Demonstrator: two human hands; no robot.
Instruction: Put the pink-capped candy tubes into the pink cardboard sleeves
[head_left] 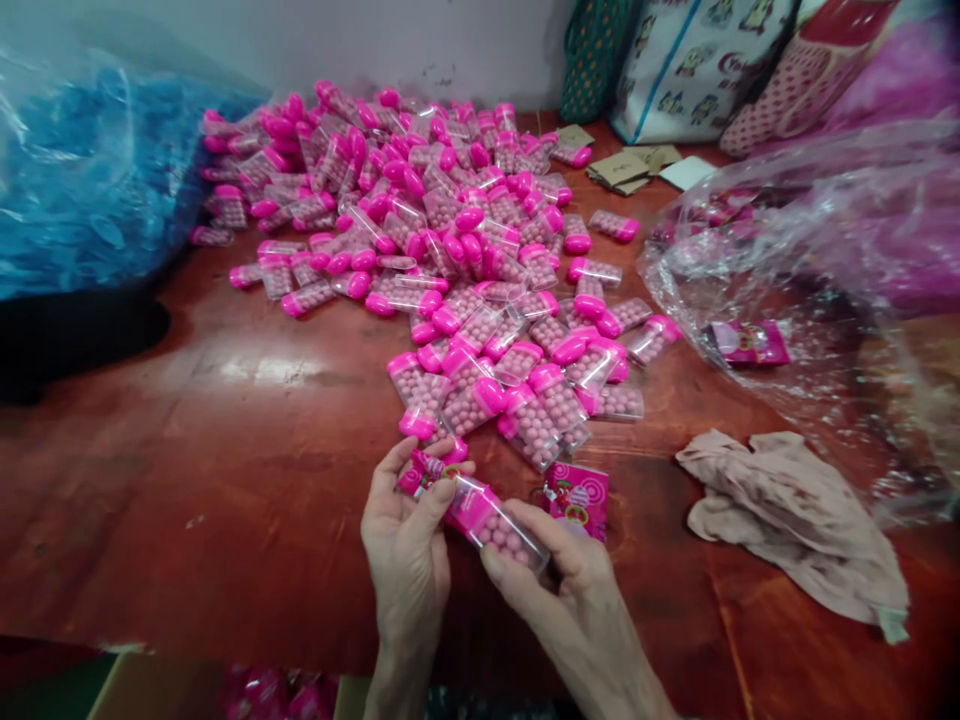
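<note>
In the head view, my right hand (570, 585) grips the lower end of a clear plastic candy container (507, 537) filled with small pink balls. My left hand (409, 545) is closed on a printed pink wrapper (421, 472) at the container's other end. The wrapper meets the container there; how far it goes over it, I cannot tell. Another flat pink printed wrapper (581, 497) lies on the table just beyond my right hand. Past both hands spreads a large heap of similar containers (450, 230) with bright pink caps.
A bag of blue pieces (90, 180) stands at the left, above a black object (75, 335). Clear plastic film (810, 240) with pink packets is at the right, near a crumpled beige cloth (795, 520). Cardboard pieces (622, 170) lie behind. An open box (157, 690) sits below the table's front edge.
</note>
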